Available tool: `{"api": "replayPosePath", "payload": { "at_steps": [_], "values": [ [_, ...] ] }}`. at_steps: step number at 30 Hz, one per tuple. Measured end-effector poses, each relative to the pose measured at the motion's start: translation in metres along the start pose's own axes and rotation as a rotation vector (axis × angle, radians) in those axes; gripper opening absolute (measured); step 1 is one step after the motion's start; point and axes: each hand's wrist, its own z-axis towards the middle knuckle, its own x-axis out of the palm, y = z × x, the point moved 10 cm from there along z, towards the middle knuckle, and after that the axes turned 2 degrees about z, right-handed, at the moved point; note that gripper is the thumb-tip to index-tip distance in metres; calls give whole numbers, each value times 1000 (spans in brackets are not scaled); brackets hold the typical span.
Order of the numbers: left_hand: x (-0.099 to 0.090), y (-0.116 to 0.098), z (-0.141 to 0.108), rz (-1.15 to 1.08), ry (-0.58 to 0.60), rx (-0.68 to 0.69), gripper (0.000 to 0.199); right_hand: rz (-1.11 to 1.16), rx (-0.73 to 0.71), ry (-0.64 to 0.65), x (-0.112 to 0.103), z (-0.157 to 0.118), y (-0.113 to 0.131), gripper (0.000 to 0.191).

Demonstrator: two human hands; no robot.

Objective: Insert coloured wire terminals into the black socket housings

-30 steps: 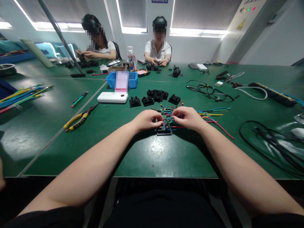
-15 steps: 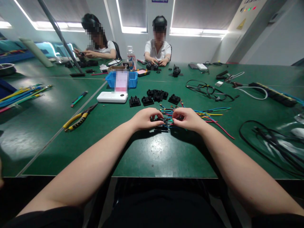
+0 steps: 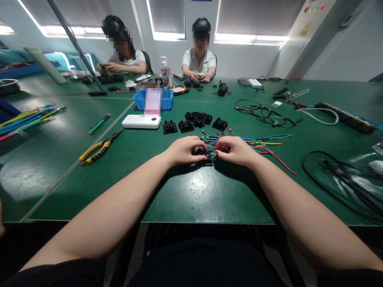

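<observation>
My left hand (image 3: 188,150) is closed on a black plastic part (image 3: 200,152), gripping it between thumb and fingers just above the table. Facing it, my right hand (image 3: 234,150) pinches at thin wires beside that part; its fingertips partly hide which wire they hold. Another dark piece (image 3: 205,162) shows below my left fingers. Beyond and to the right of my hands spreads a bundle of coloured wires (image 3: 271,142), red, yellow, blue and green. Several black plastic blocks (image 3: 198,119) lie just past my hands.
Yellow-handled pliers (image 3: 97,153) and a white device (image 3: 141,122) lie to the left, with a blue bin (image 3: 168,100) behind. Black cables (image 3: 329,175) coil at the right. More coloured wires (image 3: 26,119) lie far left. Two people sit across the green table (image 3: 191,199).
My right fingertips have shifted slightly left, closer to my left hand. The black part shows a little more between my left fingers. The rest of the table looks the same.
</observation>
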Motion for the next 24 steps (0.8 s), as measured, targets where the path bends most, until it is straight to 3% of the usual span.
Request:
{"api": "replayPosePath", "payload": {
  "at_steps": [19, 24],
  "values": [
    [0, -4, 1, 12, 19, -2, 28, -3, -34, 15, 1, 1, 4, 8],
    [-3, -7, 0, 22, 9, 19, 37, -2, -32, 16, 2, 1, 3, 8]
  ]
}}
